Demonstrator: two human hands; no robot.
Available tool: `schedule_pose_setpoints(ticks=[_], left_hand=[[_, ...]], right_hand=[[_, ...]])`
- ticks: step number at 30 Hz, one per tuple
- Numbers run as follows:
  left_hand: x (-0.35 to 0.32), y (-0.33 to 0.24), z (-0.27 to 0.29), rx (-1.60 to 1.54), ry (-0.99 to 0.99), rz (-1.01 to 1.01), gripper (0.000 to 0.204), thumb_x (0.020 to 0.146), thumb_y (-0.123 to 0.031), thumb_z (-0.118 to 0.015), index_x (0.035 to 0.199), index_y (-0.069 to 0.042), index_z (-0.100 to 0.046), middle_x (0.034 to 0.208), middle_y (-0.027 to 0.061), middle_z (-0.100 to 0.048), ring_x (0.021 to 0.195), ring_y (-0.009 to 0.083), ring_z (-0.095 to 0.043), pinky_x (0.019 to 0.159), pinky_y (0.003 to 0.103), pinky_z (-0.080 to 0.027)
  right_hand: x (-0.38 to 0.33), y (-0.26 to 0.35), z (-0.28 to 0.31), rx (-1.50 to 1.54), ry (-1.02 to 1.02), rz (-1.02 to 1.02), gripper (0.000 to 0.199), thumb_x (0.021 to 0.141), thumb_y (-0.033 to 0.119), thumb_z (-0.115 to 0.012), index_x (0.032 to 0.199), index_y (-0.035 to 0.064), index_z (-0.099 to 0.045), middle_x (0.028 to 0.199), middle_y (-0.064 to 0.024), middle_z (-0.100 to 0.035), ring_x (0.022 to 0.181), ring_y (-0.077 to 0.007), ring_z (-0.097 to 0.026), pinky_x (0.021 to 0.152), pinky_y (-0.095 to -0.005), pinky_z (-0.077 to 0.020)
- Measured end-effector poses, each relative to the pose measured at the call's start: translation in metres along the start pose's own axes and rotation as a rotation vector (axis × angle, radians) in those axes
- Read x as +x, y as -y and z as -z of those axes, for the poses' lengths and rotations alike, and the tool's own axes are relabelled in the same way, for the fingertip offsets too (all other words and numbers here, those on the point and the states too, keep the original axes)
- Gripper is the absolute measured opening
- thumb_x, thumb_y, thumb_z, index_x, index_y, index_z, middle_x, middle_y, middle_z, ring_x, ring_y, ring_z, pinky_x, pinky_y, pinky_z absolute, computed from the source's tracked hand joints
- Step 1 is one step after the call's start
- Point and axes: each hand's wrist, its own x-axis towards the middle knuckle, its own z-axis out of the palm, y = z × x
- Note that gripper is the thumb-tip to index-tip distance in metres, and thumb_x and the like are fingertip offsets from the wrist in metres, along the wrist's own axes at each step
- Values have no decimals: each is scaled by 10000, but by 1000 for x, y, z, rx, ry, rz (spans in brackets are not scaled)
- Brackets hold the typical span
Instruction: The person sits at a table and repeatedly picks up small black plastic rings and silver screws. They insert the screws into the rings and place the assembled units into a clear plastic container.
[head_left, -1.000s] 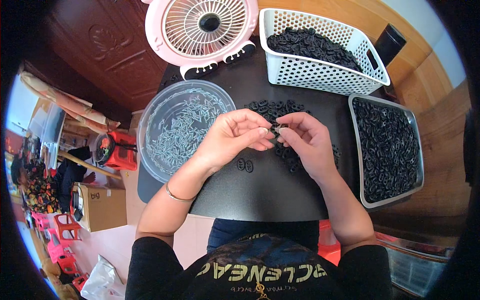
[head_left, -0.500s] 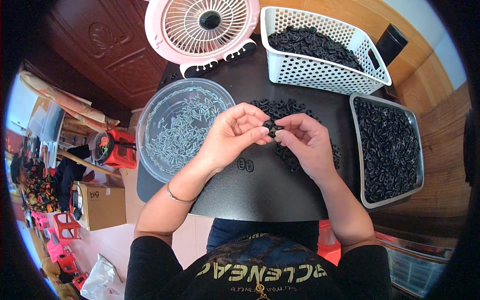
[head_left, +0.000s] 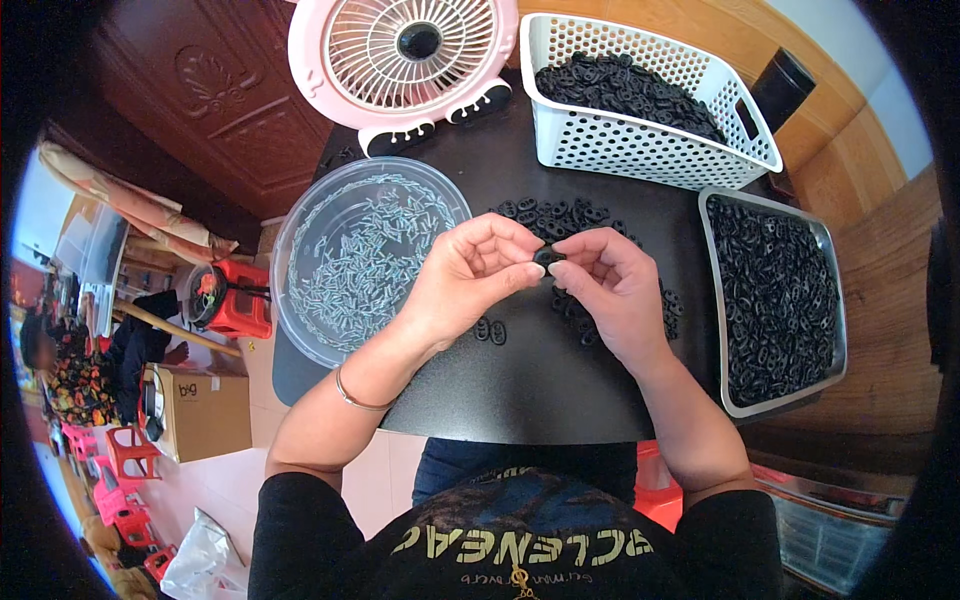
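Head view | two hands: left hand [head_left: 470, 280] and right hand [head_left: 610, 285] pinch one black ring [head_left: 543, 258] | one white basket [head_left: 640, 150] | one metal tray [head_left: 712, 300] | one clear bowl [head_left: 300, 240] | one brown box [head_left: 200, 410] lower left

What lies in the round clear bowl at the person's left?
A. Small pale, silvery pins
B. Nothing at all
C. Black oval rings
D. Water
A. The bowl holds a scatter of small pale pins, while the black rings sit in the basket, the tray and a pile on the table.
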Motion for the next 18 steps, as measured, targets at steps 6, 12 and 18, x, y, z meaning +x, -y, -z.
schedule_pose_setpoints(ticks=[6, 12, 18], left_hand=[[-1, 1, -1, -65, -11, 1, 167, 781, 34, -606, 930, -9, -544, 810, 24, -605, 762, 63, -578, 701, 186, -475], [-1, -2, -1, -45, 3, 9, 154, 782, 34, -605, 918, -9, -547, 813, 25, -607, 761, 62, -579, 692, 186, -478], [-3, -2, -2, 14, 28, -18, 137, 782, 39, -604, 895, -16, -548, 812, 27, -609, 771, 61, -582, 687, 181, -477]], right_hand=[[-1, 3, -1, -22, -4, -5, 164, 779, 15, -622, 935, 12, -571, 816, -39, -605, 732, -65, -569, 660, -192, -459], [-1, 2, 0, -25, -2, 30, 137, 776, 24, -637, 894, 18, -568, 794, -26, -599, 697, -51, -559, 623, -180, -452], [-2, 0, 2, -17, 23, 14, 134, 771, 22, -644, 882, 23, -568, 765, -17, -599, 657, -45, -555, 594, -181, -453]])
